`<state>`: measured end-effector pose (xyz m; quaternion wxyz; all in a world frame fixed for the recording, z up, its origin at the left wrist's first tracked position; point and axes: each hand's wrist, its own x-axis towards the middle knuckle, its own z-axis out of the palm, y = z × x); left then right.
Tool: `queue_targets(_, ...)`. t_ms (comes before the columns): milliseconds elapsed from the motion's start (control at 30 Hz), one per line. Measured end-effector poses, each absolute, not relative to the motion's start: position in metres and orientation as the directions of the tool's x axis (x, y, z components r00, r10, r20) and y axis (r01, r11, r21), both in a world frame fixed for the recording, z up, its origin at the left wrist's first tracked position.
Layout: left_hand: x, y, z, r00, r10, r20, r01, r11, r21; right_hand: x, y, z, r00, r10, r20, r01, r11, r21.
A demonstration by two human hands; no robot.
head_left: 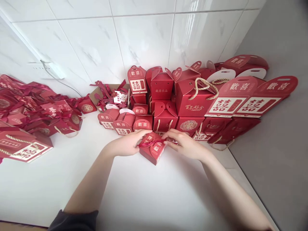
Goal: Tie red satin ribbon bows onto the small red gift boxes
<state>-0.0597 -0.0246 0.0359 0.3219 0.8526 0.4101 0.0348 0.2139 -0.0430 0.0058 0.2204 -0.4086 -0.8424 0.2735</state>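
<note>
A small red gift box (152, 153) with folded-over top flaps sits on the white table between my hands, one corner toward me. Across its top runs a dark pink ribbon (156, 141). At the box's left, my left hand (128, 143) pinches the ribbon's left end, its fingers partly behind the box. My right hand (181, 143) has thumb and fingers closed on the ribbon's other end, at the right of the box. Just behind stands a red box with rope handles (165, 116).
Red gift boxes (190, 106) stand stacked along the tiled wall (144, 38). A carton with ribbons and tags (96, 93) is at back left. Ribboned boxes (59, 110) pile up at far left, below a cable (61, 81). A grey panel (276, 138) bounds the white table (115, 199) at right.
</note>
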Motion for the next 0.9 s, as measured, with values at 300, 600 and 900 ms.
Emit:
queue_targets(300, -0.051, -0.023, 0.037, 0.600, 0.749, -0.282, 0.735, -0.376, 0.565, 0.215, -0.045, 0.002, -0.660, 0.742, 0.115, 0.536, 0.573, -0.620)
queue_targets(600, -0.052, -0.022, 0.041, 0.530, 0.662, -0.529, 0.797, -0.175, 0.578, 0.220, -0.058, 0.030, -0.657, 0.741, 0.138, 0.542, 0.592, -0.596)
queue_targets(900, -0.045, -0.032, 0.035, 0.455, 0.712, -0.534, 0.866, -0.215, 0.452, 0.229, -0.056, 0.027, -0.579, 0.812, -0.067, 0.676, 0.432, -0.597)
